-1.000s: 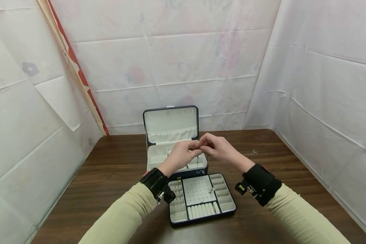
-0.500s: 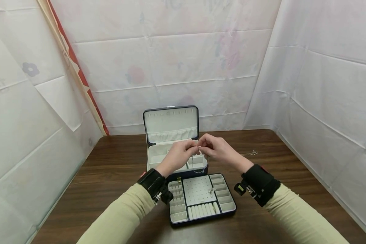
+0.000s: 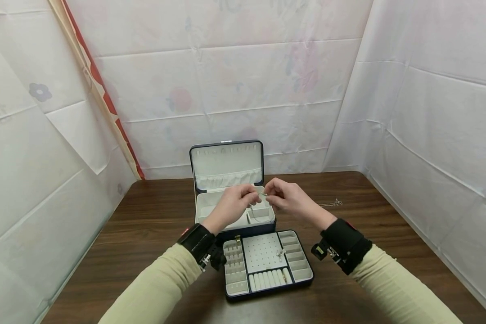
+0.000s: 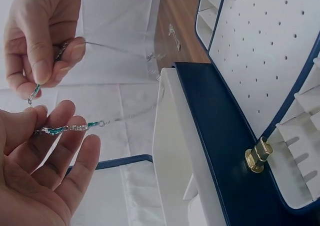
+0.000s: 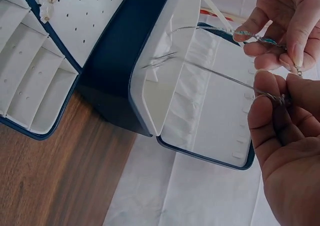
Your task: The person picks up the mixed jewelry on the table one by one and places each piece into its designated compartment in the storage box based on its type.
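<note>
Between my two hands hangs a thin silver jewellery chain (image 4: 77,128) with green and clear stones; a bracelet or a necklace, I cannot tell. My left hand (image 3: 234,203) pinches one end between thumb and forefinger, and its stones lie across the other fingers, which are loosely bent. A short gap away, my right hand (image 3: 289,195) pinches the other end with curled fingers. The loop dangles over the navy jewellery box (image 3: 247,231), whose lid (image 3: 228,162) stands up at the back. The fingertips hide the very ends of the chain.
In front of the box lies its lift-out tray (image 3: 269,295), with white earrings (image 3: 281,255) on the pierced pad and a ring (image 3: 285,277) in the ring rolls. Another silver chain (image 3: 335,203) lies on the wooden table (image 3: 158,225) to the right. White sheets hang around.
My left hand has drawn back to the left and slightly down, opening a gap from the right hand. The hanging loop has shifted left with it. The right hand has barely moved.
</note>
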`<act>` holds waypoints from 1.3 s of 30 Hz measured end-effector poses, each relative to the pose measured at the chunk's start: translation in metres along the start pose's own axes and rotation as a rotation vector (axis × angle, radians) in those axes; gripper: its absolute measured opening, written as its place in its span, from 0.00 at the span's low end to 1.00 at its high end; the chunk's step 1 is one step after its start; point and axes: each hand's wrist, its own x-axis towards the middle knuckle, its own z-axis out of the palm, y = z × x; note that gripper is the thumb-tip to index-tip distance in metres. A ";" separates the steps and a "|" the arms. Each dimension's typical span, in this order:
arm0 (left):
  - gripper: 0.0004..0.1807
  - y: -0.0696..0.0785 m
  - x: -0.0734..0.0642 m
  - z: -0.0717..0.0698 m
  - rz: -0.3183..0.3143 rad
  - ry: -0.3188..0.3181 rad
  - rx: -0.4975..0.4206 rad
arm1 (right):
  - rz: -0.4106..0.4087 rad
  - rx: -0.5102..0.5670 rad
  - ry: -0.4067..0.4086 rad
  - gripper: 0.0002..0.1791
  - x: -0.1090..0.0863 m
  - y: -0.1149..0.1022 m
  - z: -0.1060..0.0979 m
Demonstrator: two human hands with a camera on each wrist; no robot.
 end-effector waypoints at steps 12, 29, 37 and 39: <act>0.10 -0.006 0.000 -0.008 -0.083 0.020 -0.125 | 0.035 -0.025 0.039 0.04 -0.001 0.006 0.001; 0.10 -0.019 -0.005 -0.017 -0.164 0.058 -0.177 | 0.063 -0.092 0.102 0.05 -0.006 0.017 -0.001; 0.10 -0.022 -0.006 -0.019 -0.188 0.056 -0.183 | 0.052 -0.110 0.107 0.04 -0.006 0.018 -0.003; 0.10 -0.022 -0.006 -0.020 -0.189 0.053 -0.179 | 0.047 -0.114 0.106 0.04 -0.006 0.020 -0.003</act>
